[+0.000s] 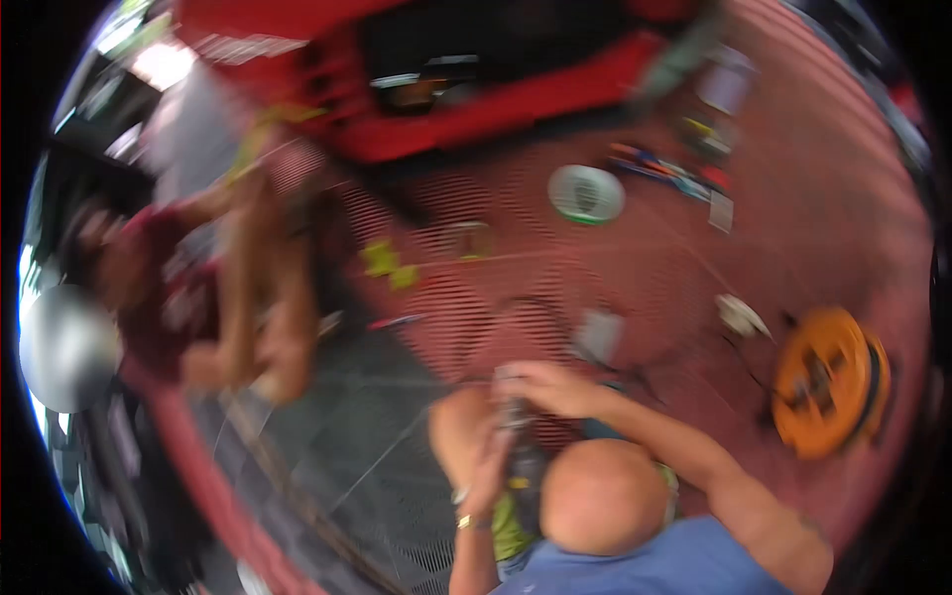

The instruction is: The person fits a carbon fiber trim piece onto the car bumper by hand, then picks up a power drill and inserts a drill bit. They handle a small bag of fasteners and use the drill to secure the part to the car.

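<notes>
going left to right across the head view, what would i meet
a person in dark red → yellow pieces on the floor → a round white bowl → a small white object, too blurred to name → an orange reel

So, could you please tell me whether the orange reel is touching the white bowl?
Apart: the head view shows red floor between the reel and the bowl.

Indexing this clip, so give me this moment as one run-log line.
left hand: against dark tool | right hand: over tool's far end | nearby: orange cable reel, red bodywork | co-worker: left | view: blurred
</notes>
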The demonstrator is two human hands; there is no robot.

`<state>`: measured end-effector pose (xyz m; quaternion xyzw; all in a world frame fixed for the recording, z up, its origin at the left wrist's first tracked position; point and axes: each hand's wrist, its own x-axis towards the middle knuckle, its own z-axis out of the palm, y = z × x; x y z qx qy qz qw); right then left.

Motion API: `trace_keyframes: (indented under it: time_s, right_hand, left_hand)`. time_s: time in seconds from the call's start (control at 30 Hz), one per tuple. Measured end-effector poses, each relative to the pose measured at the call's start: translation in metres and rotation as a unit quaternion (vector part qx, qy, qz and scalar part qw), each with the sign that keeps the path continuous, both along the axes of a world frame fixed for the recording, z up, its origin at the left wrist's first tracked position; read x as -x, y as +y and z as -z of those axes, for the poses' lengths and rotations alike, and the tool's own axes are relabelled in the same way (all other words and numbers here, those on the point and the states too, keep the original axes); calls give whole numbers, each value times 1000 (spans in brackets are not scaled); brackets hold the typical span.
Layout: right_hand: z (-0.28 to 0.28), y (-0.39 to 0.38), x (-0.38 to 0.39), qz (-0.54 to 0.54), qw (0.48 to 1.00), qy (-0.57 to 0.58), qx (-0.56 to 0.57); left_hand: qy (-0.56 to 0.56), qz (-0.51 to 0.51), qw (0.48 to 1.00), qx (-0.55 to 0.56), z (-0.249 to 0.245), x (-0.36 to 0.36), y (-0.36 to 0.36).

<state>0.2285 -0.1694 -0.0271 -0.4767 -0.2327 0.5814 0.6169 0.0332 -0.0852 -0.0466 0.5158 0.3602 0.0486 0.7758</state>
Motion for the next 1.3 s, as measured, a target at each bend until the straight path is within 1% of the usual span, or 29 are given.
trace_keyframes:
  time_s: [0.03, 0.07, 0.13, 0.23, 0.27, 0.33, 0.37, 0.4, 0.43, 0.47, 0.5, 0.53, 0.57, 0.6, 0.67, 0.7, 0.73, 0.8, 0.83, 0.87, 0.93, 0.97, 1.03, 1.07, 1.13, 1.2, 1.23, 1.27, 1.3]
  right_hand:
    - [-4, -1, -1, 25, 998, -55, -22]
    - [2, -2, 2, 38, 992, -109, -45]
    - [-3, -4, -1, 46, 989, -119, -73]
    - [2, -12, 0, 54, 987, -127, -81]
    - [3, -12, -1, 54, 987, -126, -86]
    - [3, -12, -3, 59, 984, -146, -83]
    - [2, -12, -2, 81, 984, -130, -89]
    - [5, -11, -2, 89, 984, -125, -89]
    - [11, -9, 0, 93, 989, -87, -78]
    - [10, -11, 0, 95, 988, -115, -39]
    - [9, -11, -1, 107, 985, -132, -36]
    - [10, -12, -5, 54, 993, -109, -5]
    - [7, -12, -7, 61, 992, -109, -4]
    - [8, -12, -7, 70, 992, -106, -4]
    - [0, -13, -10, 57, 984, -168, 5]
    - [0, -12, -11, 56, 984, -169, 3]
    - [-1, -11, -11, 56, 985, -164, -2]
    - [1, -11, -12, 55, 985, -161, -8]
    - [4, -11, -12, 47, 986, -161, -6]
    - [5, -10, -11, 40, 986, -161, -3]
    - [1, -9, -10, 44, 989, -141, -16]
    - [0, -9, -10, 53, 989, -141, -8]
    - [-2, -12, -12, 64, 987, -150, 4]
    - [-4, -11, -11, 64, 986, -156, 5]
    - [4, -10, -8, 63, 985, -155, -35]
    - [5, -14, -11, 14, 990, -142, -5]
    - [3, -29, -15, 22, 988, -149, 18]
    - [0, -39, -16, 79, 989, -124, -26]
    - [-3, -43, -14, 132, 983, -95, -79]
  left_hand:
    - [-92, 80, 976, -183, -62, -42, -5]
    - [-98, 27, 978, -183, -51, -38, -8]
    - [32, 17, 992, -122, -48, -34, -8]
    - [-22, 15, 1000, 15, -43, -33, -7]
    - [-21, 14, 1000, 10, -43, -31, -9]
    - [-20, -65, 990, 120, -49, -32, -12]
    - [-15, -49, 987, 150, -38, -22, -9]
    - [-50, 5, 978, 201, -34, -22, -1]
    - [-16, -3, 982, 189, -38, -24, -3]
    - [55, -30, 993, 96, -55, -35, -14]
    - [80, 13, 996, -46, -52, -38, -18]
    - [116, 23, 965, -235, -47, -39, -28]
    - [144, 4, 958, -248, -70, -54, -39]
    - [150, -22, 950, -274, -68, -55, -47]
    - [129, -8, 935, -332, -38, -36, -43]
    - [121, 0, 946, -301, -48, -41, -41]
    - [121, -2, 946, -302, -52, -42, -35]
    - [100, 18, 991, -81, -59, -41, -22]
    - [37, 20, 997, 63, -55, -36, -14]
    - [6, 41, 988, 147, -36, -24, -4]
    - [-12, 31, 962, 272, -27, -24, 5]
    - [-15, 33, 961, 275, -27, -21, 2]
    - [-17, 4, 993, 117, -38, -27, -14]
    - [5, 18, 1000, 20, -33, -27, -18]
    - [79, 36, 996, -35, -44, -36, -17]
    - [21, 20, 992, 124, -45, -37, -11]
    - [4, 28, 986, 163, -41, -36, -10]
    - [-9, 30, 980, 195, -40, -35, -10]
    - [-10, 44, 984, 170, -45, -38, -10]
